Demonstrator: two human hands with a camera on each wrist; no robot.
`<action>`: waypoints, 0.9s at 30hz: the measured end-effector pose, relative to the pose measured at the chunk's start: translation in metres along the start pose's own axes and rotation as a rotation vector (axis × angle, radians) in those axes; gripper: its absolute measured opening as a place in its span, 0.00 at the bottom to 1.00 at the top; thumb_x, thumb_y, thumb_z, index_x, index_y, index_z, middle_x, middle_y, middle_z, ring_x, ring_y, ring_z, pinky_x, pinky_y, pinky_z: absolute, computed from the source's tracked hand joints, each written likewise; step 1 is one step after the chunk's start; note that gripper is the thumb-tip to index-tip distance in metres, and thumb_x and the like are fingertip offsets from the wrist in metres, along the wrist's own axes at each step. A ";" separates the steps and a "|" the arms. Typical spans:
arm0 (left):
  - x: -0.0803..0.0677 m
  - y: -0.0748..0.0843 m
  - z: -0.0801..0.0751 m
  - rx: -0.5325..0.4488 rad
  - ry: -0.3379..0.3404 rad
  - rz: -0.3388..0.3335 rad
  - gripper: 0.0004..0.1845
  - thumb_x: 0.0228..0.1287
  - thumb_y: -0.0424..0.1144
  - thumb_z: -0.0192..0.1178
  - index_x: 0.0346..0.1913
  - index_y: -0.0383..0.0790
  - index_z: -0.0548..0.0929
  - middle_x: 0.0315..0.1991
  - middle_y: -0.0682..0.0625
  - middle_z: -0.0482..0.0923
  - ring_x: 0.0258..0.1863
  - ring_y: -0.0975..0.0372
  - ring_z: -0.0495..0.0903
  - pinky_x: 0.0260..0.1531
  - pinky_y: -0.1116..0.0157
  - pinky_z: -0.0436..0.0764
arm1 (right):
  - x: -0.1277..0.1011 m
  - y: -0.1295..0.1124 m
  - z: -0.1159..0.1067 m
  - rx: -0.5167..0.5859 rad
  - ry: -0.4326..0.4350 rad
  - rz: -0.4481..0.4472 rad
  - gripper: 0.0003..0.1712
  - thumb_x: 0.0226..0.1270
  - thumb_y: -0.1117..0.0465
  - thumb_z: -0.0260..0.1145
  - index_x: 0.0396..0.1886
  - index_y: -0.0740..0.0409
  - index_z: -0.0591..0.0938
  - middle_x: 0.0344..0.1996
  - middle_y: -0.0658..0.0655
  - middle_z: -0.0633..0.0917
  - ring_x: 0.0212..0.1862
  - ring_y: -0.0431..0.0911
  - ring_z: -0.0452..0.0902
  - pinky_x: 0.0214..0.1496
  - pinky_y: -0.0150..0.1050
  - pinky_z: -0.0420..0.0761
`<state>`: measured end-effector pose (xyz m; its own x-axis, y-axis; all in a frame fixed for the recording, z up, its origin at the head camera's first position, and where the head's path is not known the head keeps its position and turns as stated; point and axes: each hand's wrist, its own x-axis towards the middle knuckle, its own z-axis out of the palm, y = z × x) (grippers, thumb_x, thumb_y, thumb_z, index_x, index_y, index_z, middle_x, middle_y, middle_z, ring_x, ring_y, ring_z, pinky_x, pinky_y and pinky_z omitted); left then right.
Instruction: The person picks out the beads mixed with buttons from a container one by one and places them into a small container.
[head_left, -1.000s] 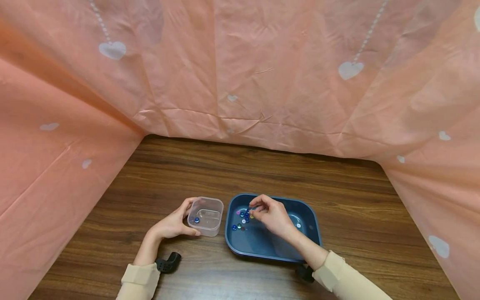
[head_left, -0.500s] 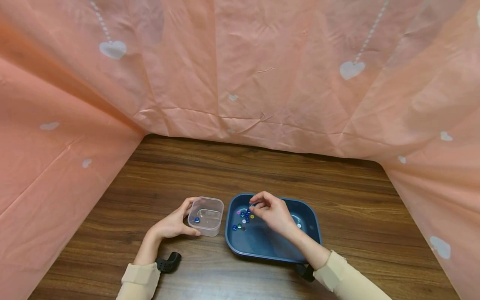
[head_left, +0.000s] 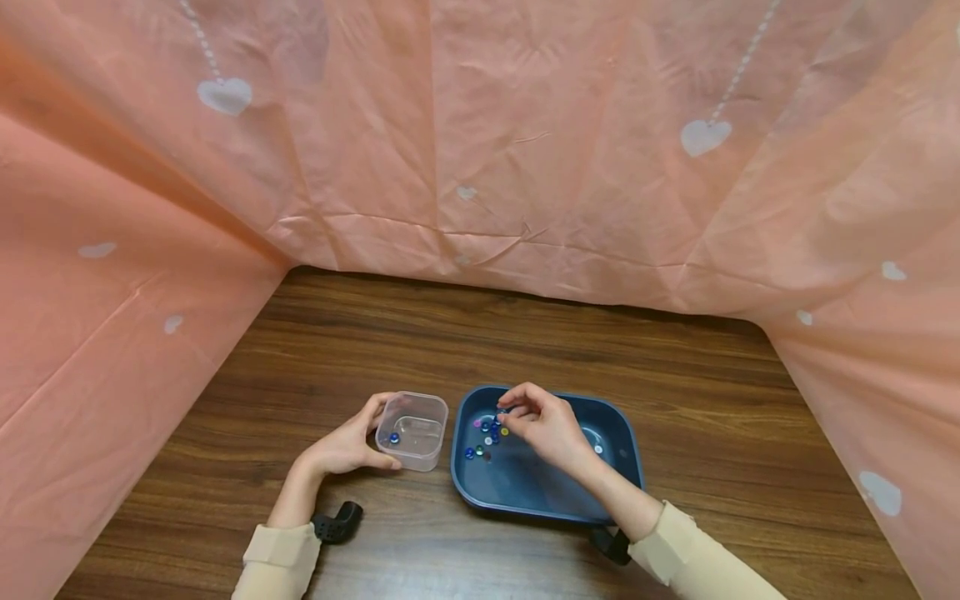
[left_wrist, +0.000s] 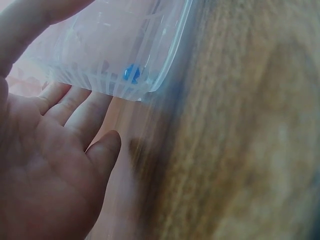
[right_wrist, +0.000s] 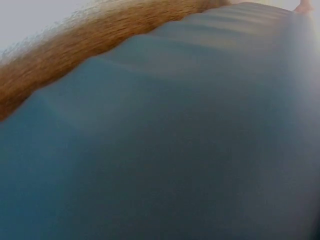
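A small clear plastic container [head_left: 420, 433] stands on the wooden table, with one blue bead [head_left: 393, 438] inside. My left hand [head_left: 347, 447] grips it from the left, thumb on the near wall. In the left wrist view the container [left_wrist: 120, 45] and its blue bead [left_wrist: 132, 73] sit just above my palm [left_wrist: 45, 170]. To its right lies a dark blue tray [head_left: 540, 492] with several coloured beads [head_left: 486, 435] at its left end. My right hand [head_left: 504, 411] hovers over them, thumb and forefinger pinched on what looks like a small bead.
Pink sheeting with white hearts [head_left: 480, 150] walls the table on the left, back and right. Bare wood [head_left: 487, 333] stretches behind the tray. Black wrist mounts [head_left: 337, 525] sit at both sleeves. The right wrist view shows only the blurred blue tray wall [right_wrist: 175, 150].
My right hand has lifted slightly off the bead cluster with its fingertips pinched together. The left hand and the container have stayed put.
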<state>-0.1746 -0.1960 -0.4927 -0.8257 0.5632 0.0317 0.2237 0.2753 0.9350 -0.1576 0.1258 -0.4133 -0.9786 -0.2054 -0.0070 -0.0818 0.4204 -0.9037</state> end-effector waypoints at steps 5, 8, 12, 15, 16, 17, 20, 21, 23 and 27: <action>0.000 0.000 0.000 -0.008 0.002 0.002 0.49 0.48 0.34 0.76 0.69 0.41 0.56 0.72 0.38 0.59 0.69 0.44 0.61 0.61 0.60 0.62 | -0.002 -0.003 -0.001 0.008 -0.016 -0.014 0.10 0.60 0.67 0.71 0.41 0.56 0.82 0.37 0.51 0.86 0.36 0.43 0.81 0.37 0.33 0.80; -0.001 -0.001 0.000 0.009 0.005 0.010 0.48 0.48 0.34 0.76 0.69 0.40 0.56 0.71 0.37 0.59 0.69 0.43 0.61 0.61 0.58 0.63 | -0.003 -0.006 -0.002 0.019 -0.025 -0.017 0.10 0.61 0.67 0.70 0.42 0.57 0.82 0.37 0.52 0.86 0.36 0.44 0.81 0.37 0.33 0.80; 0.000 -0.001 0.000 0.022 0.007 0.013 0.48 0.49 0.34 0.76 0.69 0.40 0.56 0.71 0.36 0.59 0.69 0.42 0.61 0.61 0.51 0.62 | -0.003 -0.010 -0.003 0.032 -0.020 -0.011 0.11 0.60 0.66 0.71 0.42 0.56 0.82 0.36 0.52 0.86 0.36 0.44 0.81 0.38 0.33 0.80; 0.000 -0.001 0.000 0.018 0.006 0.004 0.48 0.49 0.34 0.76 0.69 0.40 0.56 0.71 0.36 0.59 0.69 0.43 0.60 0.61 0.48 0.61 | -0.004 -0.012 -0.004 0.037 -0.012 -0.008 0.11 0.60 0.66 0.71 0.42 0.56 0.83 0.36 0.52 0.86 0.36 0.44 0.81 0.38 0.33 0.80; 0.000 -0.001 0.000 0.019 0.007 0.000 0.49 0.48 0.34 0.76 0.69 0.40 0.56 0.71 0.36 0.59 0.69 0.43 0.60 0.61 0.48 0.61 | -0.004 -0.013 -0.004 0.039 -0.011 -0.007 0.11 0.60 0.66 0.71 0.42 0.56 0.83 0.36 0.52 0.86 0.36 0.44 0.81 0.38 0.33 0.80; 0.000 -0.001 0.000 0.020 0.007 -0.002 0.49 0.49 0.34 0.76 0.69 0.40 0.56 0.71 0.36 0.59 0.69 0.42 0.60 0.61 0.48 0.60 | -0.004 -0.014 -0.004 0.042 -0.011 -0.007 0.11 0.60 0.67 0.71 0.42 0.56 0.83 0.36 0.52 0.86 0.37 0.45 0.82 0.38 0.33 0.80; 0.000 -0.001 0.000 0.018 0.007 -0.006 0.49 0.48 0.35 0.77 0.69 0.40 0.56 0.71 0.36 0.58 0.69 0.42 0.60 0.61 0.49 0.61 | -0.005 -0.015 -0.004 0.047 -0.015 -0.011 0.11 0.60 0.67 0.71 0.42 0.57 0.83 0.37 0.52 0.86 0.38 0.46 0.82 0.39 0.33 0.80; 0.000 -0.001 0.000 0.019 0.008 -0.007 0.49 0.48 0.35 0.77 0.69 0.40 0.56 0.71 0.36 0.58 0.69 0.42 0.60 0.61 0.50 0.61 | -0.005 -0.016 -0.004 0.048 -0.017 -0.012 0.11 0.60 0.67 0.71 0.42 0.57 0.83 0.37 0.52 0.86 0.38 0.46 0.82 0.39 0.33 0.80; 0.000 0.000 0.000 0.020 0.008 -0.006 0.49 0.48 0.34 0.76 0.69 0.40 0.56 0.72 0.35 0.58 0.69 0.42 0.60 0.62 0.51 0.61 | -0.005 -0.017 -0.004 0.052 -0.020 -0.015 0.11 0.61 0.66 0.71 0.43 0.57 0.83 0.38 0.52 0.86 0.38 0.47 0.82 0.39 0.33 0.80; 0.000 -0.001 0.000 0.026 0.005 0.007 0.48 0.49 0.34 0.76 0.69 0.39 0.56 0.71 0.34 0.58 0.69 0.40 0.60 0.62 0.49 0.61 | -0.004 -0.019 -0.005 0.060 -0.023 -0.025 0.11 0.61 0.65 0.71 0.43 0.57 0.83 0.38 0.53 0.87 0.38 0.47 0.82 0.39 0.33 0.80</action>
<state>-0.1746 -0.1963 -0.4939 -0.8268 0.5611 0.0405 0.2429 0.2912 0.9253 -0.1533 0.1228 -0.3946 -0.9718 -0.2359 0.0067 -0.0942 0.3616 -0.9276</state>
